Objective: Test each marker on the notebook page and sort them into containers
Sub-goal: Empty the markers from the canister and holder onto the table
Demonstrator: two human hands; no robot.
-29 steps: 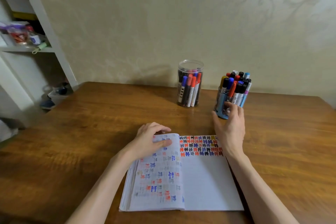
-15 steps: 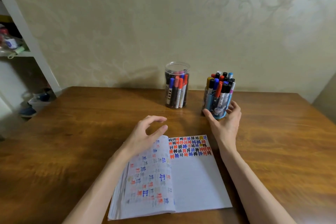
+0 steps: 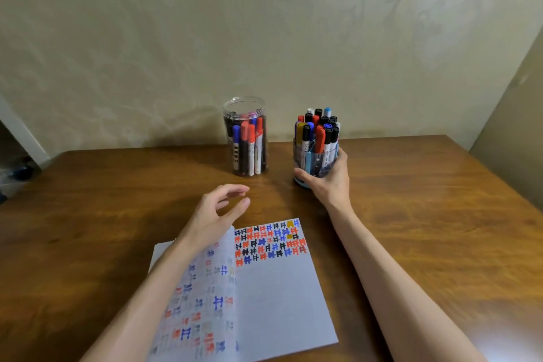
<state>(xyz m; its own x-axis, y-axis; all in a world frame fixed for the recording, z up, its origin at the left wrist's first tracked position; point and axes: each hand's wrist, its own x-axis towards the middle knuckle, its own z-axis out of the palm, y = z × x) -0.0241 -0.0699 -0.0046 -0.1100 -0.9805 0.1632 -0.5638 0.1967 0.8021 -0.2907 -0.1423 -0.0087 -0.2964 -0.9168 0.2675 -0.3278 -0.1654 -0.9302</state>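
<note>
Surface [image 3: 411,214]: brown wood, under both hands.
Right hand [image 3: 329,182]: wrapped around holder [image 3: 316,161] of markers [image 3: 318,135].
Left hand [image 3: 217,211]: fingers loose, apart, above notebook [image 3: 279,297].
Jar [image 3: 245,138]: beyond left hand, more markers inside.

The wooden table [image 3: 426,214] had a glossy brown, grained top and was set against the wall. An open notebook [image 3: 279,297] lay on it at the near edge, with coloured test strokes across the top of its right page. Beyond the notebook a clear plastic jar [image 3: 244,104] stood upright, holding markers [image 3: 250,144]. Beyond and to the right of the notebook stood a blue-trimmed marker holder [image 3: 307,161], likewise packed full.
</note>
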